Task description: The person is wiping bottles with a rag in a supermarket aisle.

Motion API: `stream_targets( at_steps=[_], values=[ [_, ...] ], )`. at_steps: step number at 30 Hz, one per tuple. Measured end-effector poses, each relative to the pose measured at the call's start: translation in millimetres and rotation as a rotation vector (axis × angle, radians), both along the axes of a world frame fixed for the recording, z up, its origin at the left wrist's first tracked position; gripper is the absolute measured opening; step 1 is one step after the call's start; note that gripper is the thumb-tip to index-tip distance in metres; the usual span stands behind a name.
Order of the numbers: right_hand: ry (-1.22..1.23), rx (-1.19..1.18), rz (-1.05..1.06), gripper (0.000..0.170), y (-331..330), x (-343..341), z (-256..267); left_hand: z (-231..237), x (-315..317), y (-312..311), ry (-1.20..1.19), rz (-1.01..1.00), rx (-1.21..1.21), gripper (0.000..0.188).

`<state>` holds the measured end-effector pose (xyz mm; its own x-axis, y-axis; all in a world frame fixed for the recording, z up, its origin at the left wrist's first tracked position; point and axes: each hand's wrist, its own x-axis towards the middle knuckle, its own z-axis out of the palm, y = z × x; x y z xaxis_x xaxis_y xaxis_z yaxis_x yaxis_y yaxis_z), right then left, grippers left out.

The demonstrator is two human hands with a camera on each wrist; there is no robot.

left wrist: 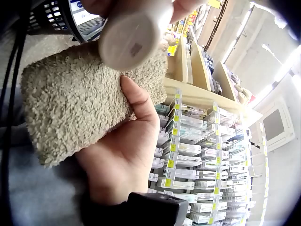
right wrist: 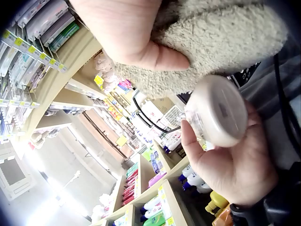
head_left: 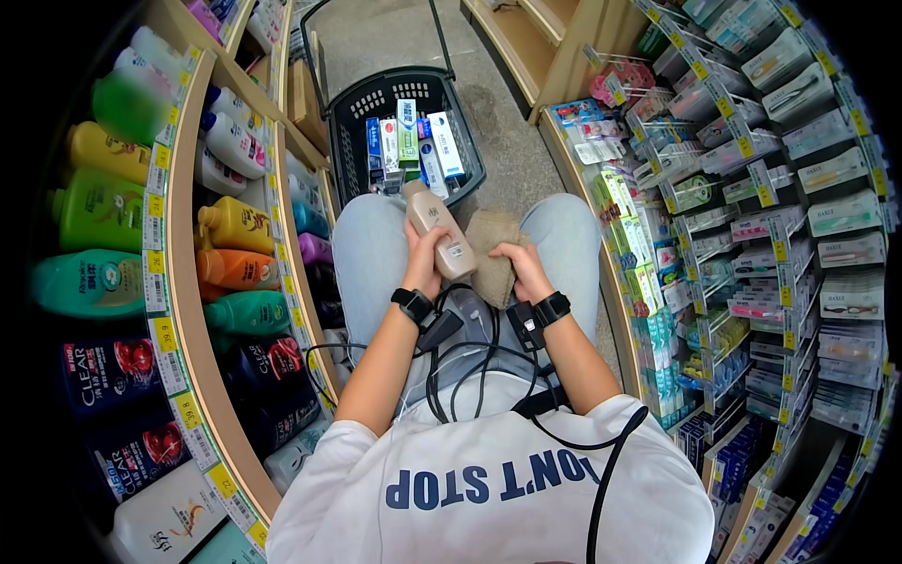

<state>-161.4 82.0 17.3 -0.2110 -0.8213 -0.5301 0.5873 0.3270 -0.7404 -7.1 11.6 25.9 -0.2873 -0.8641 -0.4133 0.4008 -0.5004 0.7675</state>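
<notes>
In the head view, my left hand (head_left: 422, 258) grips a beige bottle (head_left: 440, 231), tilted with its cap toward the basket. Beside it, my right hand (head_left: 526, 271) pinches a beige, fuzzy folded cloth (head_left: 494, 259). The left wrist view shows the bottle's base (left wrist: 129, 43) in front of the cloth (left wrist: 70, 96), with my right hand's (left wrist: 126, 153) thumb on the near face. In the right wrist view, my left hand (right wrist: 235, 172) curls around the bottle (right wrist: 224, 111), close under the cloth (right wrist: 225, 40); my right hand (right wrist: 124, 35) is above.
A dark basket (head_left: 467, 184) with several toothpaste-like boxes (head_left: 407, 133) stands beyond the knees. Shelves of shampoo bottles (head_left: 101, 210) rise at left; racks of small packages (head_left: 836, 211) line the right. Black cables (head_left: 482, 352) hang between the forearms.
</notes>
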Motion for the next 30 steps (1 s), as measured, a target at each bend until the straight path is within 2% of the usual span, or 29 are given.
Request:
stream_targets(
  at_steps=[4, 7, 13, 16, 19, 22, 25, 28, 30],
  values=[
    [-0.017, -0.097, 0.080, 0.038, 2, 3, 9, -3, 1, -5, 0.118, 0.052, 0.000, 0.065],
    [-0.001, -0.078, 0.115, 0.039, 1, 1, 5, 6, -1, -2, 0.136, 0.062, 0.013, 0.053],
    [-0.009, -0.067, 0.102, 0.039, 2, 2, 7, 18, -3, 1, 0.128, 0.019, -0.063, 0.055],
    [-0.021, -0.098, 0.062, 0.032, 2, 4, 9, 21, -4, 2, 0.166, 0.031, -0.120, 0.050],
    [-0.004, -0.110, 0.059, 0.031, 2, 4, 13, 22, -4, 1, 0.316, 0.015, -0.134, 0.044],
    [-0.010, -0.096, 0.049, 0.031, 2, 4, 12, 2, 2, -6, 0.403, -0.079, -0.041, 0.045],
    [-0.014, -0.096, 0.022, 0.032, 2, 4, 15, -7, 3, -5, 0.379, -0.120, 0.027, 0.050],
    [-0.009, -0.118, -0.003, 0.031, 2, 4, 13, 1, -5, 0, 0.234, -0.121, -0.095, 0.051],
    [-0.001, -0.138, -0.013, 0.031, 2, 3, 11, 12, -5, 3, 0.135, -0.238, -0.131, 0.055]
  ],
)
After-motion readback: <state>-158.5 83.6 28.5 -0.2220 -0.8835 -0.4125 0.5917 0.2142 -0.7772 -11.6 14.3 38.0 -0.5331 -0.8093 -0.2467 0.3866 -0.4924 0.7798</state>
